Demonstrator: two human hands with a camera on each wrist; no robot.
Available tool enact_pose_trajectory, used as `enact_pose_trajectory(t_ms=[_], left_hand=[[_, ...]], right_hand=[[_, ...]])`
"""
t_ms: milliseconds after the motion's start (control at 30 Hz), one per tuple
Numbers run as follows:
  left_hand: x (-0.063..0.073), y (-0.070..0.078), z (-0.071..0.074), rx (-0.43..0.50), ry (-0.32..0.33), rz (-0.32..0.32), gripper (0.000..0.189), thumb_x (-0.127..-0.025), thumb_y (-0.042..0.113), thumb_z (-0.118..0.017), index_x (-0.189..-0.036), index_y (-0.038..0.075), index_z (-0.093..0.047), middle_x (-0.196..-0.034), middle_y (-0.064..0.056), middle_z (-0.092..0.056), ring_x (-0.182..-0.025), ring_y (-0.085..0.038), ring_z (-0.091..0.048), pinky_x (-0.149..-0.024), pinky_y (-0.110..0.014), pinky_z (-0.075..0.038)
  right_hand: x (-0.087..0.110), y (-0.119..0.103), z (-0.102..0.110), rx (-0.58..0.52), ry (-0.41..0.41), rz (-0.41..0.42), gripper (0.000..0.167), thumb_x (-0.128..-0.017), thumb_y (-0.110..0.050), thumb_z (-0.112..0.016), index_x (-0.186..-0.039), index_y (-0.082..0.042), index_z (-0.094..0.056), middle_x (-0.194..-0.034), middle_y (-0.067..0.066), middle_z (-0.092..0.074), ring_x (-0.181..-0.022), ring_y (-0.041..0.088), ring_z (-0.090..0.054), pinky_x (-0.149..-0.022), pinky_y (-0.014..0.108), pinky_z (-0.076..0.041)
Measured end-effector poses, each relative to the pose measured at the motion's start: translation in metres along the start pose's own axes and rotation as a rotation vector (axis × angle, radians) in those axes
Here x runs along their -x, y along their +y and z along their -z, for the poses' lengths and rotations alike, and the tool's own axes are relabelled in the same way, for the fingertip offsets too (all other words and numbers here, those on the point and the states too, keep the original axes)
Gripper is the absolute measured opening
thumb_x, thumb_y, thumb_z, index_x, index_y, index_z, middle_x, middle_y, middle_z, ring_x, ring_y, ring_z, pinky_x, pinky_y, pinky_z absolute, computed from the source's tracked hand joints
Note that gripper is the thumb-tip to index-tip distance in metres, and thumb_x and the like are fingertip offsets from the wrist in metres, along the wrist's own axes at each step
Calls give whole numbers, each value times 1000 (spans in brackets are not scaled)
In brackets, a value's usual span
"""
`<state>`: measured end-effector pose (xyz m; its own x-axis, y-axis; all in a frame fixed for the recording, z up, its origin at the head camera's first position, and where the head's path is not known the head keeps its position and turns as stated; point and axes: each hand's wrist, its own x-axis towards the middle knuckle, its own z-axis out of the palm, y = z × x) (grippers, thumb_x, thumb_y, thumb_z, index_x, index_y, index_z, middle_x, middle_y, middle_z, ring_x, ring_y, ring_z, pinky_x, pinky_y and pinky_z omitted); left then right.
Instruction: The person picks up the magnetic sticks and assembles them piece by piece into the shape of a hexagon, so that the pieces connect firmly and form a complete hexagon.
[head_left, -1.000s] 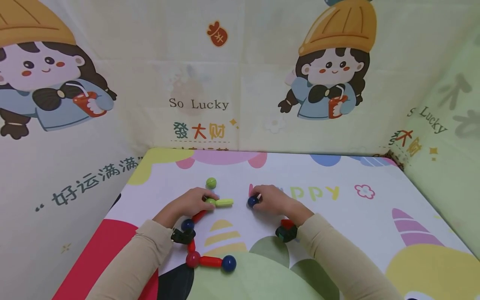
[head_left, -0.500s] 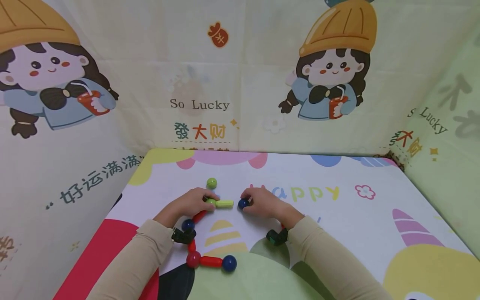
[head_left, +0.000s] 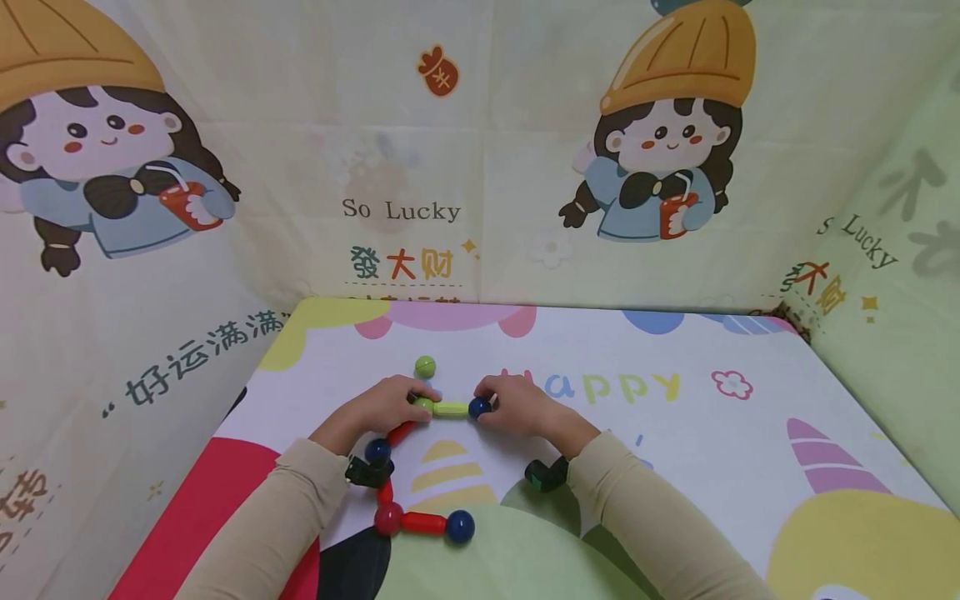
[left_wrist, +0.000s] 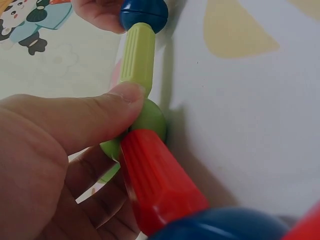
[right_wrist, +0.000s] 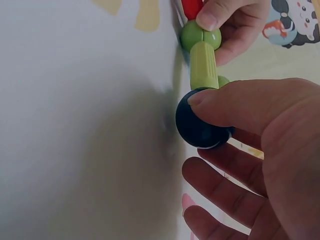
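My left hand pinches a green ball between thumb and fingers. From that ball a yellow-green rod points right, and its far end meets a dark blue ball. That blue ball is pinched between the thumb and fingers of my right hand. On its other side the green ball joins a red rod, which runs to a second blue ball. The chain continues through another red rod, partly hidden by the left wrist camera, to a red ball.
A red rod links the red ball to a blue ball near the front. Beyond my left hand lies a separate green ball. The printed table mat meets a cartoon-patterned cloth at the back.
My right hand has moved left with the blue ball, closing the gap to the yellow-green rod until they touch. My left hand has kept its grip on the green ball.
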<state>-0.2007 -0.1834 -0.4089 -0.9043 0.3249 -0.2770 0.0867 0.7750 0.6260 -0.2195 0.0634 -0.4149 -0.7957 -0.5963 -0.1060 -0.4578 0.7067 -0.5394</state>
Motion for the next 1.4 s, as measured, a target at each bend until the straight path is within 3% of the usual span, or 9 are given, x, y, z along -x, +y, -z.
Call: enact_pose_trajectory(t_ms=[400,633,800,1100,1400], left_hand=[[2,3,0,-1,3,11,29,-93,17,-71,-123,18,-73,-117,-5,-62,-104,-24,-51,-95,-45,-46],[1,4,-1,-7,4,-4,29,-93,17,-71,-123,17,-73,-119,-6,-62,-105,-24,-51,-95,-46,-45],[1,1,-4,-11,8,-8,29,-93,18,-72,-122,18,-73,-120,-6,-63,-104,-23,-52,-94,-43,-46],[2,-1,-3,-8,23,8,29,-93,18,-72,-122,19,-73,-120,-6,-62,-103,-24,-51,-93,-44,-47],[0,-3,-6,-10,32,-5,29,-93,18,-72,-122,19,-73,-121,-6,-62,-103,-23,-52,-93,-44,-47]], right_hand=[[0,-2,-2,-14,13,-26,31,-90,-14,-74,-119,-7,-66,-107,4,-66,-88,17,-59,-87,34,-52],[6,-1,0,-11,38,-20,40,-88,-12,-76,-125,-4,-63,-115,9,-65,-92,19,-60,-90,37,-51],[17,5,6,-1,78,-11,41,-87,-11,-76,-125,-3,-63,-112,8,-64,-95,21,-60,-96,44,-47],[49,23,23,5,87,-102,42,-87,-14,-77,-126,-9,-63,-118,4,-64,-103,22,-60,-86,36,-53],[88,49,33,15,102,-121,40,-87,-13,-75,-125,-7,-63,-114,6,-65,-101,25,-61,-77,36,-55]])
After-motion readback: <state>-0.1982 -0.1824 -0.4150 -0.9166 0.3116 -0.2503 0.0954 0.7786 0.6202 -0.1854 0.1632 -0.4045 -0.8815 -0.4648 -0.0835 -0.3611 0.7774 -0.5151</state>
